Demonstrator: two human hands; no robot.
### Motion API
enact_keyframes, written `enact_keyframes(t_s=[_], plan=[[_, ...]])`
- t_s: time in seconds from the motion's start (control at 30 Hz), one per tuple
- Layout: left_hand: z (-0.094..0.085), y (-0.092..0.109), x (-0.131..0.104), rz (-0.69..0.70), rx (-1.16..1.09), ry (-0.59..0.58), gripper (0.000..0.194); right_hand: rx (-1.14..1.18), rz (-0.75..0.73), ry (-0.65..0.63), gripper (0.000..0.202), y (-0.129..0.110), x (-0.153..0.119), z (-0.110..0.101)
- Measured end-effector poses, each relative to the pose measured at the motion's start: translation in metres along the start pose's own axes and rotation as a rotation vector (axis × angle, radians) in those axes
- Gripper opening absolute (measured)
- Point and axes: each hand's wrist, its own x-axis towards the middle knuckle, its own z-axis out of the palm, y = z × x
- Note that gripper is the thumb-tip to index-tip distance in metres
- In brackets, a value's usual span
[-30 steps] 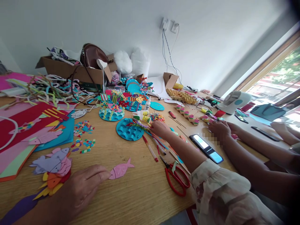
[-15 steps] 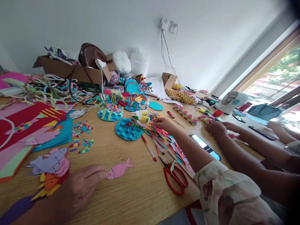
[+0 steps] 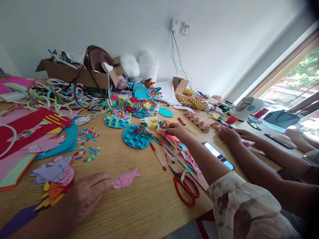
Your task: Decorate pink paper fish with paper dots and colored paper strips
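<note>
My left hand (image 3: 91, 192) rests on the table at the lower left, its fingers together on the nose of a pink paper fish (image 3: 126, 179). The fish lies flat with its tail pointing right. Over a pile of coloured paper strips (image 3: 176, 144), my right hand (image 3: 174, 130) is closed, with a thin green strip (image 3: 165, 132) at its fingertips. Red-handled scissors (image 3: 185, 187) lie below my right forearm. A blue wavy disc (image 3: 136, 136) is left of the strips.
Stacked paper fish (image 3: 53, 172), paper dots (image 3: 92, 153) and coloured sheets (image 3: 15, 142) lie at the left. Decorated discs (image 3: 117, 120) and glue bottles (image 3: 156, 109) stand farther back. A phone (image 3: 219, 156) and another person's hands (image 3: 230, 137) are at the right.
My right hand has lifted slightly and shifted right, and a green strip now shows at its fingertips. My left hand stays at the pink fish.
</note>
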Motion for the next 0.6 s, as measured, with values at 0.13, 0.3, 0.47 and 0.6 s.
enact_keyframes(t_s=[0.13,0.3,0.47,0.6], plan=[[-0.001,0.002,0.005,-0.002,-0.014,0.055,0.031,0.003,-0.033,0.081,0.005,-0.002,0.0,-0.002],[-0.003,0.003,0.005,-0.002,-0.001,0.07,0.033,-0.024,-0.062,0.177,0.006,-0.003,0.0,-0.008],[0.0,0.0,-0.001,-0.018,-0.018,0.012,0.034,-0.151,-0.066,0.141,0.005,0.003,-0.001,-0.011],[0.001,-0.002,-0.001,-0.032,-0.022,0.006,0.034,-0.308,-0.053,0.032,0.005,0.008,-0.005,-0.007]])
